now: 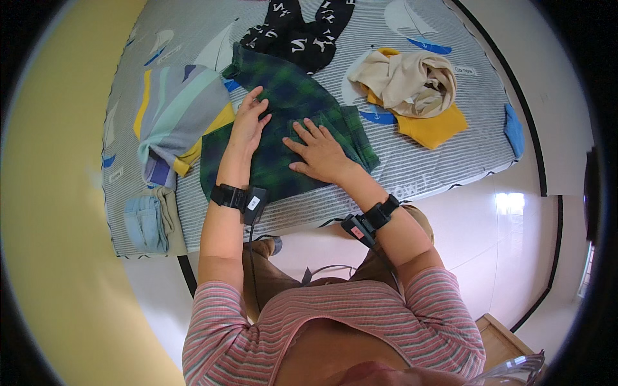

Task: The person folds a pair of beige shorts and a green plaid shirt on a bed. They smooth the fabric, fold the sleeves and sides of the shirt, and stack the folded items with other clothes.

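Note:
A dark green and navy plaid shirt (283, 83) lies spread in front of me, partly folded, with one part laid over toward its right side. My right hand (320, 152) rests flat on the cloth with its fingers spread. Over the shirt's left part is my left hand (248, 121), turned on its side, fingers apart and holding nothing. Whether its edge touches the fabric I cannot tell. Each wrist wears a black strap with a small box and a cable.
The striped sheet (412, 168) covers the bed. Left lie a multicoloured striped garment (187, 106) and folded light-blue denim (145, 224). Behind is a black patterned garment (296, 38). Right are a cream garment (402, 80), a yellow one (438, 128) and a blue cloth (513, 132).

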Demonstrator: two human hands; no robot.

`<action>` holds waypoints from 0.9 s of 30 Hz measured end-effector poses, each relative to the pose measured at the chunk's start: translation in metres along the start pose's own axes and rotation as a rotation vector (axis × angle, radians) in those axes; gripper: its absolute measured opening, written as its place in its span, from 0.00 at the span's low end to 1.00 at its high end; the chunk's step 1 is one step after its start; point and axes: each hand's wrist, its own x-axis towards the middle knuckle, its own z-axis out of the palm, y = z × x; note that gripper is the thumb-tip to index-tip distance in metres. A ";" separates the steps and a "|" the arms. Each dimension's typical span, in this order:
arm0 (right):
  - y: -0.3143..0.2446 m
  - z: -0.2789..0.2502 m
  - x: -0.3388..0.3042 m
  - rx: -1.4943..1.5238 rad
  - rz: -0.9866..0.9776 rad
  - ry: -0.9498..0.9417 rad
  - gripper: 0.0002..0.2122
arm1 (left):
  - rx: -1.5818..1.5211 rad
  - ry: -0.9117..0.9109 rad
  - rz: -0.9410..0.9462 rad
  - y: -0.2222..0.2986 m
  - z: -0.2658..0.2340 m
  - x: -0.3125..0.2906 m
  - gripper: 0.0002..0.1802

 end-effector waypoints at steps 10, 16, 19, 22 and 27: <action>0.007 -0.004 -0.005 0.035 -0.069 0.030 0.25 | -0.222 0.278 -0.021 -0.003 0.006 0.018 0.28; 0.007 -0.002 -0.004 0.038 -0.076 0.040 0.25 | -0.044 0.274 0.023 0.002 0.015 0.009 0.17; 0.008 0.001 -0.002 0.046 -0.084 0.040 0.25 | -0.055 0.223 0.070 0.005 0.007 0.001 0.13; 0.010 -0.003 -0.005 0.033 -0.085 0.036 0.25 | -0.101 0.056 0.194 0.017 0.031 -0.039 0.08; 0.015 -0.033 -0.004 0.189 0.089 -0.389 0.21 | 0.831 -0.325 0.528 -0.007 0.013 -0.092 0.11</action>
